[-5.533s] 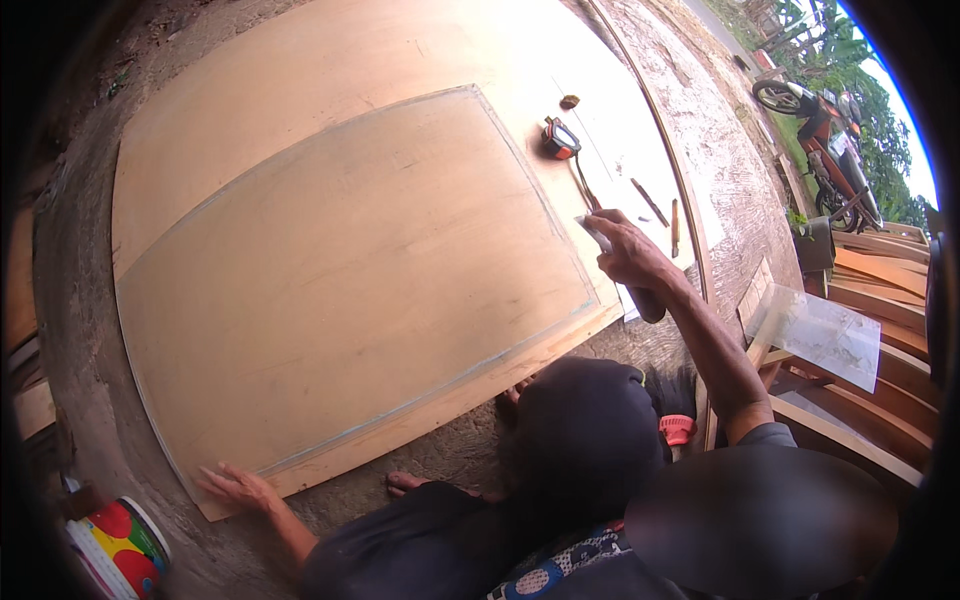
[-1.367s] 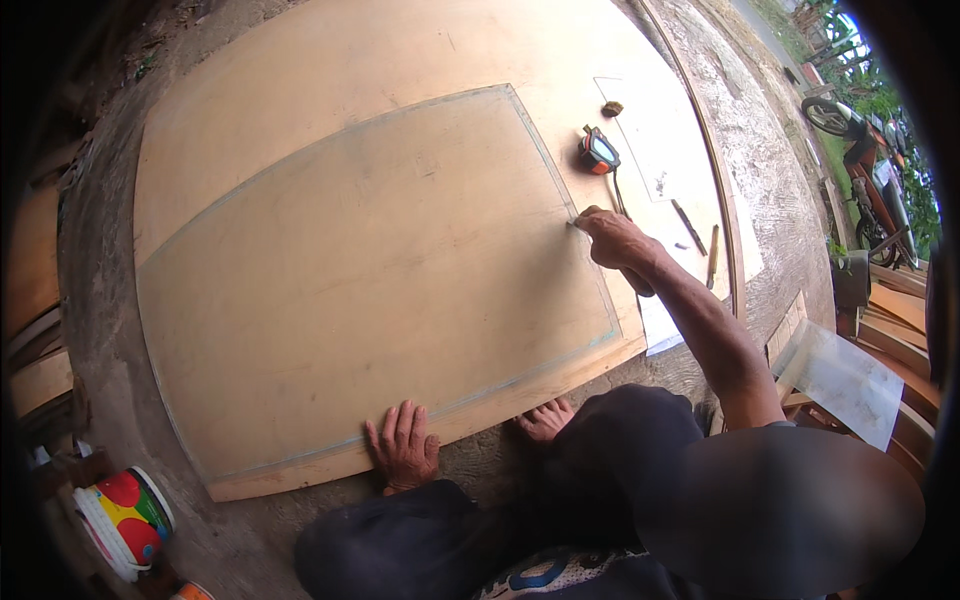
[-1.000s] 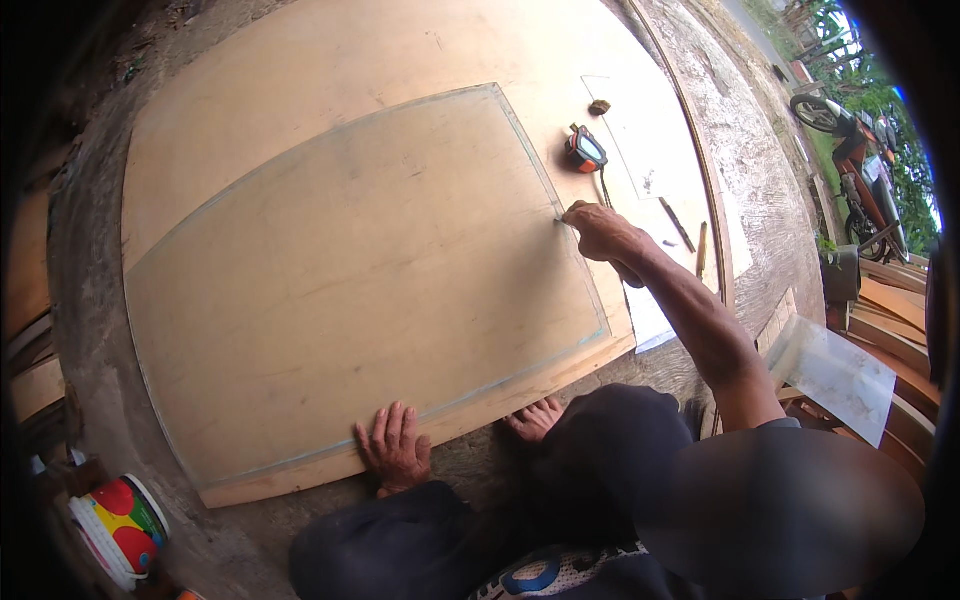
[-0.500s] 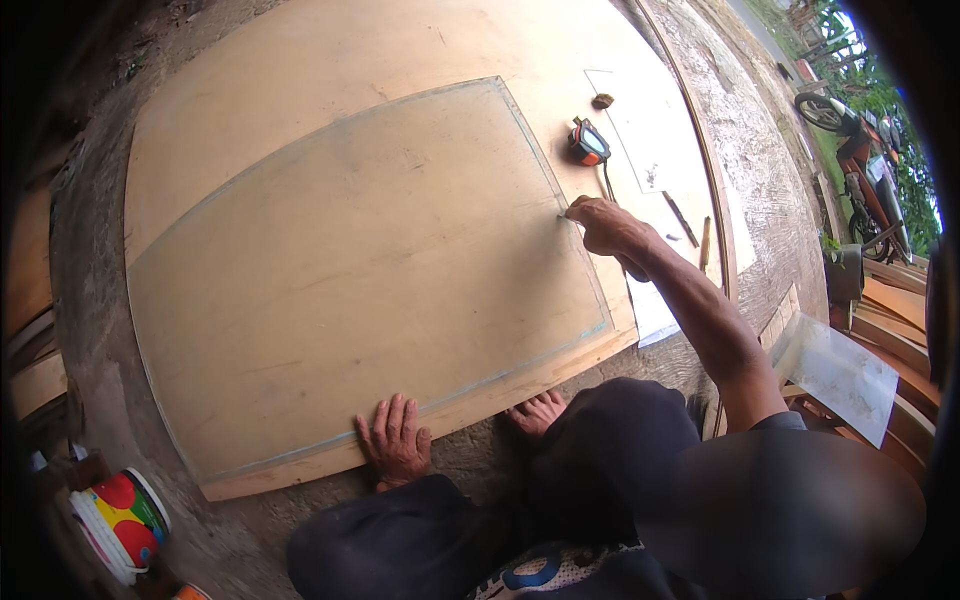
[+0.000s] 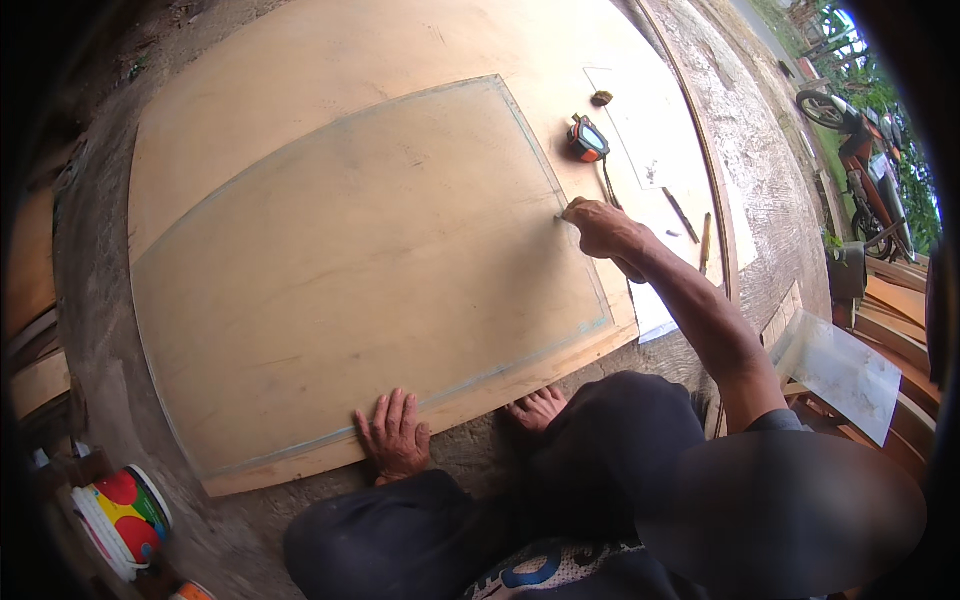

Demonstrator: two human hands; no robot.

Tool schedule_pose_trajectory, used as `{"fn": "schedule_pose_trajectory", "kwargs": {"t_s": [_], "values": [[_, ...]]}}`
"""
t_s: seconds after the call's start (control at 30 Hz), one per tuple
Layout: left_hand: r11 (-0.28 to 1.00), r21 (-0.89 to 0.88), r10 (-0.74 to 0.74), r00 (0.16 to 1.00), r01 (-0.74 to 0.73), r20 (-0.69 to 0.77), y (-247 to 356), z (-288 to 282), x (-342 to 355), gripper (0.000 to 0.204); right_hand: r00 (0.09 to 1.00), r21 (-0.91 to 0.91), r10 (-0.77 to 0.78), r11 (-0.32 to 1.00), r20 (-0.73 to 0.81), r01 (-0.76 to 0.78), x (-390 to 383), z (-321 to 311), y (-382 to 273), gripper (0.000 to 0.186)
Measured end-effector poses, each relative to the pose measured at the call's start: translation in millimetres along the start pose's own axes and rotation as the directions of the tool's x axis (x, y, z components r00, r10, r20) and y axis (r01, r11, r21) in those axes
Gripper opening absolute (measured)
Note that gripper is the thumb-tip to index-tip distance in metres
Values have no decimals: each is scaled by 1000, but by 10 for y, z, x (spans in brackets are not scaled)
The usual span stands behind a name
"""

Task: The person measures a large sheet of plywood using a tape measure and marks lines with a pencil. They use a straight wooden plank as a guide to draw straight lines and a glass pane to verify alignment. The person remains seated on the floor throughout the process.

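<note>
A large tan panel (image 5: pixel 350 270) with a curved far edge and bluish-green borders lies flat on a pale plywood board (image 5: pixel 300 60). My left hand (image 5: pixel 397 437) rests on its near edge, palm down with the fingers spread. Over the panel's right border, my right hand (image 5: pixel 605 230) is closed in a pinch. A small dark tip shows at its fingertips, but I cannot make out what tool it belongs to. Just beyond this hand lies a black and orange tape measure (image 5: pixel 588 140), with a dark strip running from it toward the hand.
A small brown lump (image 5: pixel 601 98) sits beyond the tape measure. Right of my hand lie a dark pencil-like stick (image 5: pixel 682 215), a yellowish stick (image 5: pixel 706 243) and white paper (image 5: pixel 655 312). A bare foot (image 5: pixel 540 408) touches the board's near edge. A colourful bucket (image 5: pixel 122 520) stands at lower left.
The view has shifted very slightly. Both hands keep their places on the panel, and no object has visibly moved.
</note>
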State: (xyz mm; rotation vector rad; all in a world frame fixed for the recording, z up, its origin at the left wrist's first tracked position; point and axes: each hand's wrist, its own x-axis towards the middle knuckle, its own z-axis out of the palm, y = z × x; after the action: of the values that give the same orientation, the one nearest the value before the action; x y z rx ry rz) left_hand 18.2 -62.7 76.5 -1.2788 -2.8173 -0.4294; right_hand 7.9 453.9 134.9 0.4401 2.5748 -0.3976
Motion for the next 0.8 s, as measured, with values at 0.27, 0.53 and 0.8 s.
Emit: {"fn": "schedule_pose_trajectory", "kwargs": {"t_s": [0.27,0.53,0.8], "values": [[999,45,7,1000,-7,5,36,4,6,47,997,76,72,994,20,-74,-143,-88,-262,67],[1000,21,19,1000,-19,15,-20,20,-19,48,985,197,119,976,-125,-93,69,-392,-212,61],[987,-100,-123,992,124,23,59,-58,-112,50,982,97,-81,990,-173,99,-716,-79,166,46]]}}
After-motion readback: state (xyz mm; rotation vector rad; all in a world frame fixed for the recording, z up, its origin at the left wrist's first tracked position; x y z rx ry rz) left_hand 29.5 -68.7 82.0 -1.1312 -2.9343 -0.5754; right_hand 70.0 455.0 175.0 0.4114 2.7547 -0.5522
